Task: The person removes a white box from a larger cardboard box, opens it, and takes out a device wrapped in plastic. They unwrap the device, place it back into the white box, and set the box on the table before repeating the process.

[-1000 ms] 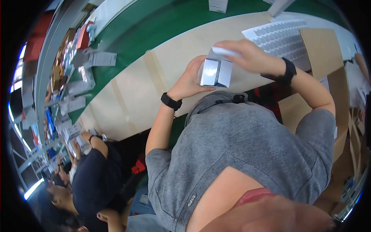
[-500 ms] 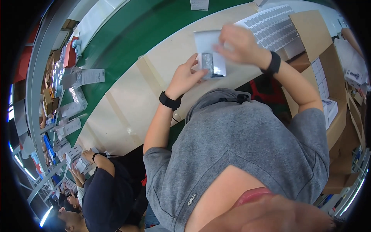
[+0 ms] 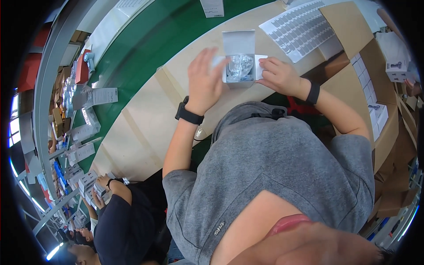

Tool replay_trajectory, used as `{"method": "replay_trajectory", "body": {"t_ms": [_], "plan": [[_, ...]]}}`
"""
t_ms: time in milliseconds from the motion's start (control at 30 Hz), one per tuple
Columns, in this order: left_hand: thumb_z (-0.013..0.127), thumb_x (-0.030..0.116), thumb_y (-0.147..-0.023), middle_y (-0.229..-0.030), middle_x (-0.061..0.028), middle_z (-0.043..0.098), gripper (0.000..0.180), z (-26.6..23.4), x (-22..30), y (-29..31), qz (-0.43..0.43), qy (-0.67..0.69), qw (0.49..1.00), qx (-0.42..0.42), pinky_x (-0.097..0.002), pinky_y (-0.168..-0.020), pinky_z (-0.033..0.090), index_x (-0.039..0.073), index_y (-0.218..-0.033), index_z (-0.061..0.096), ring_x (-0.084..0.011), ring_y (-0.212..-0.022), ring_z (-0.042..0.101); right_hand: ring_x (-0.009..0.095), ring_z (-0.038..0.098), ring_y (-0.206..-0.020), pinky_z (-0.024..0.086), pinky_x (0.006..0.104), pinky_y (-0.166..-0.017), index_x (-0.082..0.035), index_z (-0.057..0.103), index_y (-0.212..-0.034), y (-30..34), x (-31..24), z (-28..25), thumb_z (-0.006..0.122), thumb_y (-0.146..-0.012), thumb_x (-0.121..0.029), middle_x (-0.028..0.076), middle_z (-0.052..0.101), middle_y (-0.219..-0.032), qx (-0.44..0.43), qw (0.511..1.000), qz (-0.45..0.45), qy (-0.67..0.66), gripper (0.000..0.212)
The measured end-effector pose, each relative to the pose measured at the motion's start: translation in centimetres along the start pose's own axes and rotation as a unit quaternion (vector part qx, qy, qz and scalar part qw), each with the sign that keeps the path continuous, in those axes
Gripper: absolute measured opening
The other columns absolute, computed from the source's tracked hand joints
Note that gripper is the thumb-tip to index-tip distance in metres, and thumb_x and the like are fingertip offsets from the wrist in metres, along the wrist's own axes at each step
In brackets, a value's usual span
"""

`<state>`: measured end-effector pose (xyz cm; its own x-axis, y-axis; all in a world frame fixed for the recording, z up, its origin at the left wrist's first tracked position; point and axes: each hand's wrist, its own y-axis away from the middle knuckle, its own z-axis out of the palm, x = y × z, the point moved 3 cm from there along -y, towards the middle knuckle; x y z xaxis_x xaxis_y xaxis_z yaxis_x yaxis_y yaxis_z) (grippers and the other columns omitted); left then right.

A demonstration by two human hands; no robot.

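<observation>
A small white carton (image 3: 239, 43) stands on the beige work surface in front of me, its lid raised at the far side and its side flaps spread out. Inside lies something wrapped in a clear, shiny plastic bag (image 3: 240, 66); the wrapped item itself I cannot make out. My left hand (image 3: 205, 81) is at the carton's left flap, fingers stretched and apart, somewhat blurred. On the other side, my right hand (image 3: 282, 78) has the right flap between thumb and fingers.
A sheet of grey die-cut labels (image 3: 298, 28) lies beyond my right hand. At right, a large brown cardboard box (image 3: 386, 79) holds white cartons. A green conveyor belt (image 3: 145, 46) curves past the work surface, carrying open cartons (image 3: 104, 96). A co-worker (image 3: 128, 221) handles boxes at left.
My right hand has come down from above the carton to its right flap. My left hand has lifted off the carton's side and opened. The carton now shows both side flaps spread.
</observation>
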<state>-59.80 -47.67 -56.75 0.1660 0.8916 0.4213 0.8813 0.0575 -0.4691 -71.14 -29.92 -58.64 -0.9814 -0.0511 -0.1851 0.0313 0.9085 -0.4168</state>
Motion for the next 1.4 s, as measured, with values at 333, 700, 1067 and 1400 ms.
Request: {"method": "replay_trajectory", "body": {"t_ms": [333, 700, 1067, 1400], "plan": [[0.062, 0.012, -0.069, -0.099, -0.0066, 0.056, 0.017, 0.8, 1.1, 0.2, 0.070, -0.085, 0.994, -0.020, -0.0445, -0.093, 0.030, 0.005, -0.085, 0.060, -0.0258, -0.100, 0.049, 0.024, 0.053, -0.079, 0.044, 0.0330, -0.064, -0.004, 0.052, -0.072, -3.5, -1.6, -1.8, 0.061, -0.071, -0.013, 0.009, 0.054, -0.087, -0.022, 0.999, 0.008, -0.022, 0.013], [0.062, 0.011, -0.067, -0.089, -0.0086, 0.054, 0.011, -1.3, -0.2, 1.3, 0.090, -0.033, 0.995, 0.020, -0.0394, -0.086, 0.036, 0.004, -0.070, 0.055, -0.0256, -0.095, 0.049, 0.024, 0.052, -0.086, 0.039, 0.0349, -0.072, -0.005, 0.055, -0.085, -6.2, -1.0, -0.9, 0.056, -0.073, -0.011, 0.009, 0.056, -0.080, -0.154, 0.987, -0.040, -0.025, 0.014], [0.060, 0.010, -0.062, -0.107, -0.0125, 0.048, 0.013, 0.3, -0.4, 1.5, -0.026, -0.002, 0.998, 0.055, -0.0395, -0.086, 0.035, 0.006, -0.071, 0.051, -0.0304, -0.103, 0.044, 0.027, 0.058, -0.058, 0.043, 0.0352, -0.049, -0.005, 0.052, -0.090, -8.9, -1.7, 0.9, 0.056, -0.069, -0.008, 0.009, 0.057, -0.059, -0.219, 0.968, -0.097, 0.078, 0.022], [0.058, 0.009, -0.062, -0.118, -0.0139, 0.043, 0.016, 1.9, -0.8, 2.3, -0.100, 0.113, 0.984, 0.091, -0.0415, -0.086, 0.039, 0.007, -0.076, 0.049, -0.0353, -0.110, 0.040, 0.026, 0.059, -0.059, 0.045, 0.0338, -0.051, -0.007, 0.058, -0.083, -10.1, -0.3, 1.2, 0.063, -0.063, -0.014, 0.009, 0.058, -0.062, -0.298, 0.940, -0.112, 0.124, 0.021]]}}
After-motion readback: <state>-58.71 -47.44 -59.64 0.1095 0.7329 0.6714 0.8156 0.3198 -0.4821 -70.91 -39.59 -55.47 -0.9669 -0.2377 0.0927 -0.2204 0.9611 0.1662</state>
